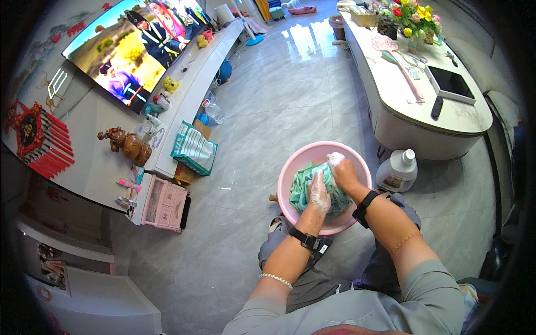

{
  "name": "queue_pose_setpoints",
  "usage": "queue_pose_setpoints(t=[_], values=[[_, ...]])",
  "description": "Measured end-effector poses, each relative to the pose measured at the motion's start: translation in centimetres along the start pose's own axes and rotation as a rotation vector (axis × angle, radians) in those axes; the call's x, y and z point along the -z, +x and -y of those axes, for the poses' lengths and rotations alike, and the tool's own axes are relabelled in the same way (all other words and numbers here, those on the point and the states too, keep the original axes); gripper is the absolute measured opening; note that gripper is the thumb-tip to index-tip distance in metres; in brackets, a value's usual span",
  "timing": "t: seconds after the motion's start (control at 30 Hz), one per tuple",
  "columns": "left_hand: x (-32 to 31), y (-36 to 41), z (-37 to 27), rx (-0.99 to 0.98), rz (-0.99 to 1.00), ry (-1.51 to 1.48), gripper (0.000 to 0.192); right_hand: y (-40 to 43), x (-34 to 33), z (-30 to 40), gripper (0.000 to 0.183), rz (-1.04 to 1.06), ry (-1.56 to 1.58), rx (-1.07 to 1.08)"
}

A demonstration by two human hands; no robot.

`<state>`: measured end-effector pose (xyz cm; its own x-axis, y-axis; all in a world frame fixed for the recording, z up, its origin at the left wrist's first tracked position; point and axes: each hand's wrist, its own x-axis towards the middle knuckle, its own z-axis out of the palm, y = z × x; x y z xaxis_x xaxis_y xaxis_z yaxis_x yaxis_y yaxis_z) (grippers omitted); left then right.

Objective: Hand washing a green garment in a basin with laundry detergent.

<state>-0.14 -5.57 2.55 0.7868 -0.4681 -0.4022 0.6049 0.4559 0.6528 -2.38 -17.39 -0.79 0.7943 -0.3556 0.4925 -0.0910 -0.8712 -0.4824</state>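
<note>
A pink plastic basin point(283, 172) stands in front of me, between my feet. Wet green cloth point(302, 189) lies bunched in it, with water around the folds. My left hand point(319, 194), streaked with white suds, grips the cloth near the basin's middle. Further up and to the right, my right hand point(343, 171) is curled round another part of it, with thick foam over the fingers. A lighter fold of the cloth runs between the two hands. The fingertips are partly hidden by foam and fabric.
Right of the basin stands a white detergent jug point(398, 171), near a white coffee table point(452, 121) holding a tablet-like device, a remote and flowers. At left are a green-and-white bag point(194, 148), a pink drawer box point(165, 203) and a low TV cabinet point(197, 79).
</note>
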Motion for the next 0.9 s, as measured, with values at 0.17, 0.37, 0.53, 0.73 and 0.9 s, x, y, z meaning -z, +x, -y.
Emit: queue_pose_setpoints(t=[0.17, 0.37, 0.53, 0.73, 0.9], values=[[2.8, 2.0, -4.7, -0.130, 0.089, -0.197, 0.035, 2.4, 2.8, 5.2, 0.034, 0.060, 0.468, -0.099], [0.6, 0.1, -5.3, -0.146, 0.132, -0.164, 0.035, 3.0, 8.4, 4.9, 0.062, 0.308, 0.351, 0.183], [0.4, -0.9, -4.1, 0.014, 0.171, -0.104, 0.042, 3.1, 7.5, 4.3, 0.040, 0.091, 0.394, 0.162], [-0.2, -2.2, -4.9, 0.298, 0.070, -0.055, 0.082, 1.2, 7.9, 6.7, 0.023, 0.417, 0.836, 0.056], [2.1, 0.0, -1.9, 0.147, 0.097, -0.071, 0.060, 0.5, 5.7, 8.4, 0.024, 0.226, 0.545, -0.058]])
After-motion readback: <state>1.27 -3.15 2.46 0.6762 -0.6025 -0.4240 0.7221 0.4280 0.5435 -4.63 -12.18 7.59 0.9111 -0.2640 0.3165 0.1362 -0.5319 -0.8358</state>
